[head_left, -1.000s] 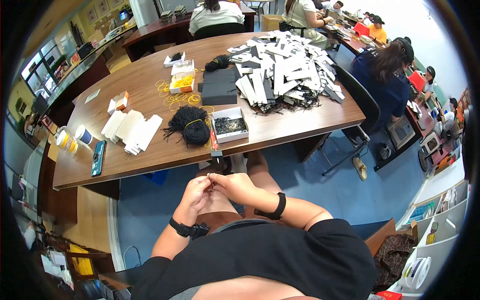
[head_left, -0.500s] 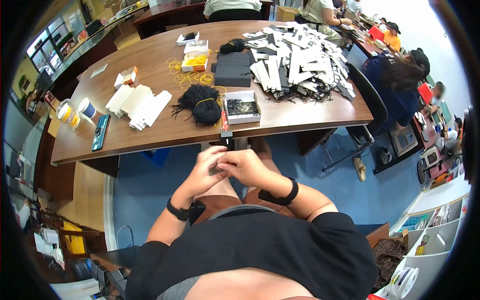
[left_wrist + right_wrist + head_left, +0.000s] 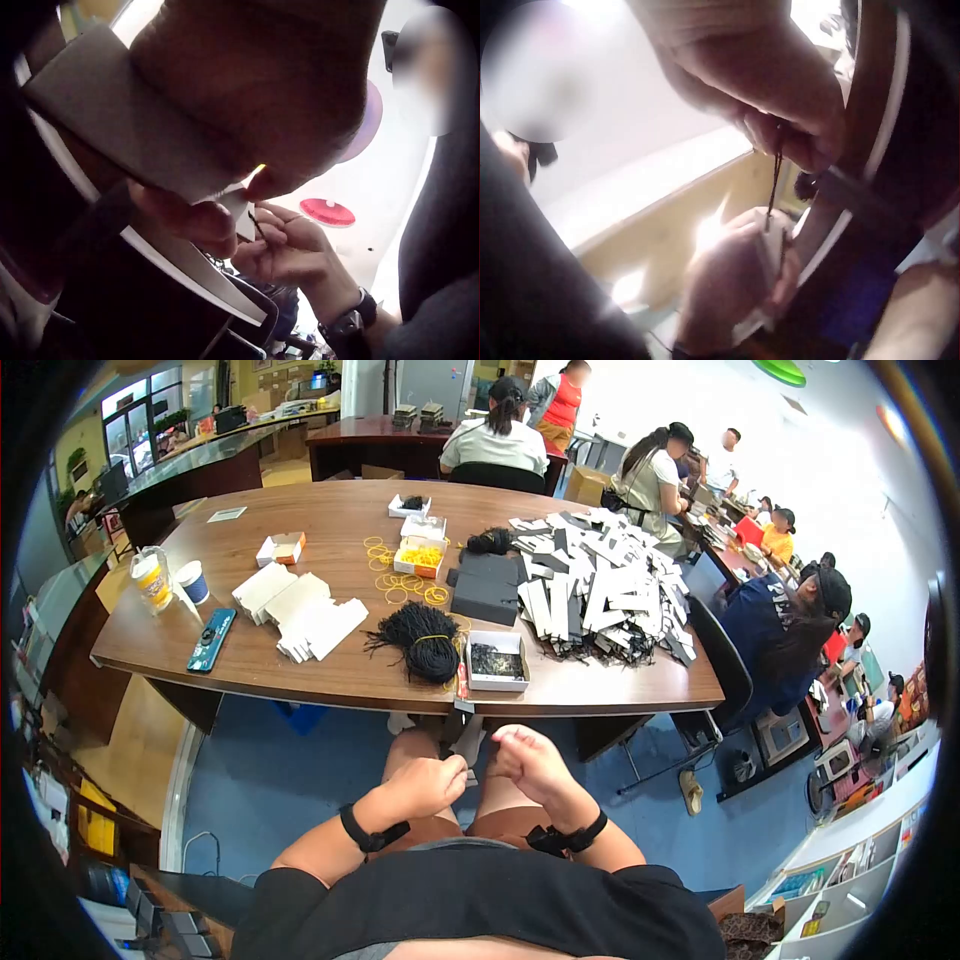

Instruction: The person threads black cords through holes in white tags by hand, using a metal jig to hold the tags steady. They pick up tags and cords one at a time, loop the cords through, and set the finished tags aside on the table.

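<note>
My left hand (image 3: 425, 785) grips a flat, pale card tag (image 3: 97, 105) between thumb and fingers; the tag spreads wide beside the palm in the left wrist view. A thin black cord (image 3: 775, 187) runs from the tag's end up to my right hand (image 3: 535, 765), which pinches it between thumb and fingertips. In the right wrist view the cord looks taut and doubled, with the left hand (image 3: 727, 277) below. Both hands are over the lap, a short way apart, in front of the table edge. From the head view the tag is mostly hidden by the left hand.
On the wooden table (image 3: 330, 545) lie a pile of white and black tags (image 3: 605, 595), a black cord bundle (image 3: 425, 645), an open white box (image 3: 498, 678), yellow rubber bands (image 3: 420, 555), blank white cards (image 3: 315, 620), a phone (image 3: 211, 641) and cups (image 3: 192, 582). Other people sit behind.
Half a second ago the hands were together; now they are drawn apart, the right to the right with the cord. The head view has tilted up, showing more of the room.
</note>
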Demonstrator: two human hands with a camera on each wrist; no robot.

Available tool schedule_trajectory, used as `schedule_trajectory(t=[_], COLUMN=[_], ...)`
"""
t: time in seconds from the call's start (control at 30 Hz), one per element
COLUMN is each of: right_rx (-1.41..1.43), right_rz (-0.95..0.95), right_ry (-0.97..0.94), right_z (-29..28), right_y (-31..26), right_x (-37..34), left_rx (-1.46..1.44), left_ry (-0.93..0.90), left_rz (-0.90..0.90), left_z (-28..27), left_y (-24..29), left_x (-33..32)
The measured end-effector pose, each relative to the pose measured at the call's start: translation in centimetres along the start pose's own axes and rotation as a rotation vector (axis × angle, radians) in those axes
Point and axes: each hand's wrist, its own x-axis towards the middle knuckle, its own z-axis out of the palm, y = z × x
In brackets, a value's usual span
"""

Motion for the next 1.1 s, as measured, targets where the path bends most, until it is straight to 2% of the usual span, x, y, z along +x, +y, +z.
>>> schedule_trajectory(t=[0.03,0.1,0.13,0.17,0.23,0.3,0.33,0.37,0.4,0.43,0.47,0.5,0.53,0.57,0.63,0.67,0.7,0.73,0.83,0.9,1.0,1.03,1.1], right_rx=[-0.369,-1.059,-1.210,-1.292,-1.386,-1.497,-1.444,-1.281,-0.959,-0.799,-0.676,-0.828,-1.088,-1.641,-1.749,-1.651,-1.591,-1.522,-1.424,-1.390,-1.306,-1.318,-1.242], right_rz=[-0.082,-0.134,-0.025,-0.058,-0.294,-0.429,-0.384,-0.381,-0.235,-0.347,-0.364,-0.410,-0.491,-0.762,-0.886,-0.971,-1.004,-1.037,-0.999,-1.013,-1.057,-1.084,-1.065], right_ry=[0.130,-0.013,-0.084,-0.105,-0.170,-0.194,-0.048,0.068,0.254,0.290,0.427,0.597,0.644,0.981,0.988,0.846,0.783,0.589,0.532,0.515,0.473,0.389,0.250], right_z=[1.2,2.2,2.4,2.8,1.3,1.5,1.0,-0.4,-3.2,-4.7,-6.9,-7.9,-11.9,-13.0,-9.9,-8.3,-7.6,-5.5,-1.0,0.4,1.7,1.7,1.9], right_y=[0.2,0.0,0.0,0.0,0.3,-2.9,-4.4,-5.9,-7.8,-10.7,-12.9,-14.8,-15.8,-15.4,-13.5,-12.0,-9.9,-8.6,-4.0,-2.3,-0.3,0.2,1.6], right_x=[-0.3,-1.4,-1.7,-1.9,-0.8,-0.1,0.4,0.8,1.8,2.5,3.6,4.2,6.0,6.7,6.4,6.1,6.2,5.9,4.7,4.0,3.1,3.0,2.9], left_rx=[0.059,-0.010,-0.050,-0.079,-0.137,-0.149,0.003,0.037,0.132,0.224,0.364,0.433,0.612,0.732,0.773,0.803,0.829,0.855,0.863,0.848,0.781,0.842,0.782], left_ry=[-0.002,0.029,0.046,0.067,0.122,0.410,0.602,0.679,0.769,0.832,0.869,0.851,0.914,0.889,0.778,0.747,0.711,0.674,0.719,0.658,0.680,0.670,0.691], left_rz=[-0.026,0.004,0.008,0.036,0.044,0.190,0.270,0.239,0.182,0.119,0.036,-0.103,-0.208,-0.318,-0.492,-0.508,-0.522,-0.533,-0.567,-0.572,-0.549,-0.522,-0.439], left_z=[0.2,0.6,0.9,1.1,1.0,-0.5,-1.9,-4.1,-5.9,-7.5,-8.8,-10.0,-10.5,-11.4,-12.5,-12.9,-13.0,-13.0,-12.4,-13.2,-13.5,-13.3,-12.7], left_y=[0.2,0.2,0.3,0.3,-0.1,-0.7,-1.3,-1.4,-2.1,-3.5,-5.0,-6.2,-8.6,-10.0,-11.7,-12.3,-12.9,-13.5,-15.9,-13.8,-12.3,-12.4,-13.3], left_x=[-0.1,0.0,-0.1,-0.1,0.3,1.0,1.3,1.1,0.9,1.0,1.1,1.1,1.7,1.9,2.2,2.4,2.5,2.7,3.6,3.2,2.8,2.6,2.3])
